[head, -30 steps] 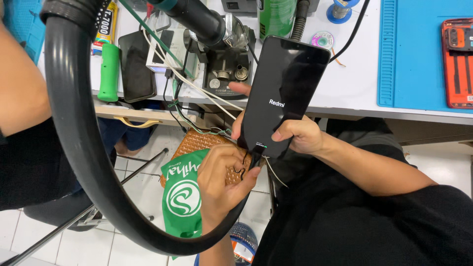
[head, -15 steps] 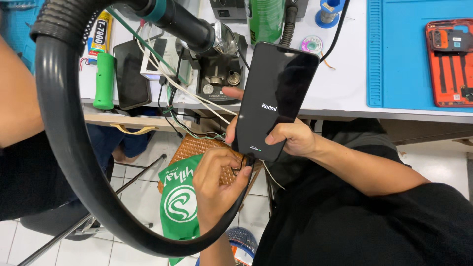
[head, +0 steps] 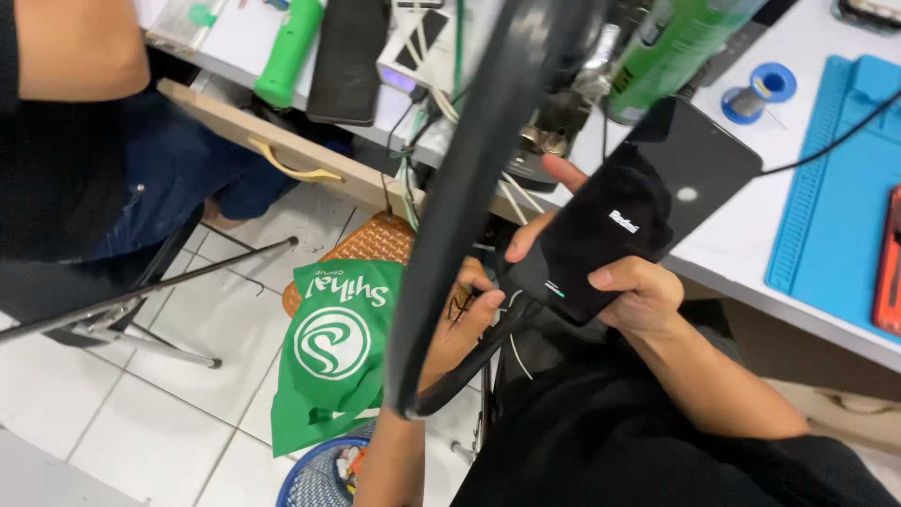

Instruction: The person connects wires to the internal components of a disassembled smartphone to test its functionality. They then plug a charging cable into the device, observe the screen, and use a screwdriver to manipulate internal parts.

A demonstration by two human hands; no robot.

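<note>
My right hand (head: 643, 293) grips a black smartphone (head: 657, 202) from below, its dark screen lit by a small logo and a short light bar near the lower end. My left hand (head: 466, 324) is at the phone's bottom edge, fingers closed on the plug of a black cable (head: 507, 319) that goes into the phone. A thick black hose (head: 469, 188) crosses in front of the left hand and hides part of it. Both hands are over my lap, just off the white workbench edge (head: 741, 282).
A green bag with a white logo (head: 333, 347) lies over a woven basket (head: 371, 242) on the tiled floor. Another person sits at left (head: 66, 160). The bench holds a blue mat (head: 835, 216), a green can (head: 676, 47), a solder reel (head: 756, 92) and tangled wires.
The view has swung left and tilted, so the phone now sits further right. A light bar shows on the screen. Both hands keep their hold at the phone.
</note>
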